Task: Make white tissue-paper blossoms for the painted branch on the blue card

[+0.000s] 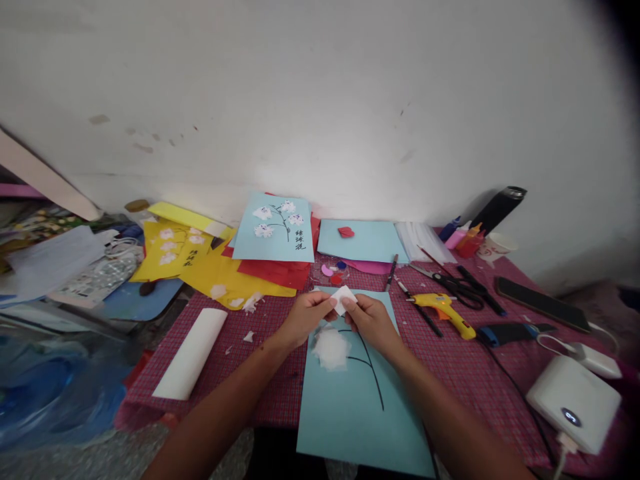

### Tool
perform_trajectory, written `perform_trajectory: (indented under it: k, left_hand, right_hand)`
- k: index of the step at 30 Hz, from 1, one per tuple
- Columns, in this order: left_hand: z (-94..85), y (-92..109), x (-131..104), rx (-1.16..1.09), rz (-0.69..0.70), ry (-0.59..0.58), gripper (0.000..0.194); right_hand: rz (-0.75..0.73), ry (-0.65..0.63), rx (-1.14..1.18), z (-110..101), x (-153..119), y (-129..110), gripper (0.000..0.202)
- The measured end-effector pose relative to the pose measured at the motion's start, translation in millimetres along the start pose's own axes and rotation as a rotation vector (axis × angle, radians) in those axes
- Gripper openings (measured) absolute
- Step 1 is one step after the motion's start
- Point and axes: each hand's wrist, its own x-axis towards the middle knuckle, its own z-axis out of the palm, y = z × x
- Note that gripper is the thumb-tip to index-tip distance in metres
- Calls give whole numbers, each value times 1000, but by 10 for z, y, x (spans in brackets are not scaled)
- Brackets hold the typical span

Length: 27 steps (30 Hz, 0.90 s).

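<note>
Between both hands, above a light blue sheet, is a small folded piece of white paper (343,298). My left hand (313,313) pinches its left corner between thumb and fingers. On the opposite side, my right hand (370,320) grips it the same way. Below my hands lies the light blue sheet (345,420), with dark curved stems drawn on it. A fluffy white tissue paper flower (332,348) rests on this sheet, just under my left hand.
A finished blue flower picture (273,247) leans at the back. To the right lie a yellow glue gun (445,312), black scissors (460,291), a utility knife (513,333) and a white power bank (575,400). A white paper roll (193,353) lies left; paint bottles (470,240) stand back right.
</note>
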Motion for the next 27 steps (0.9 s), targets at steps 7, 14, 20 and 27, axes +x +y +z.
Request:
perform_trajectory:
  k: [7, 14, 20, 27]
  left_hand:
    - [-15, -6, -2, 14, -8, 31, 28]
    - [-16, -21, -14, -3, -23, 22, 26]
    - [-11, -12, -7, -60, -33, 26, 23]
    - [3, 16, -14, -154, -44, -52, 22]
  right_hand:
    - [12, -63, 70, 0, 0, -42, 35]
    - [-17, -21, 10, -25, 0, -18, 37]
    - [-23, -18, 9, -19, 1, 0, 34]
    - [-13, 5, 52, -25, 18, 38, 33]
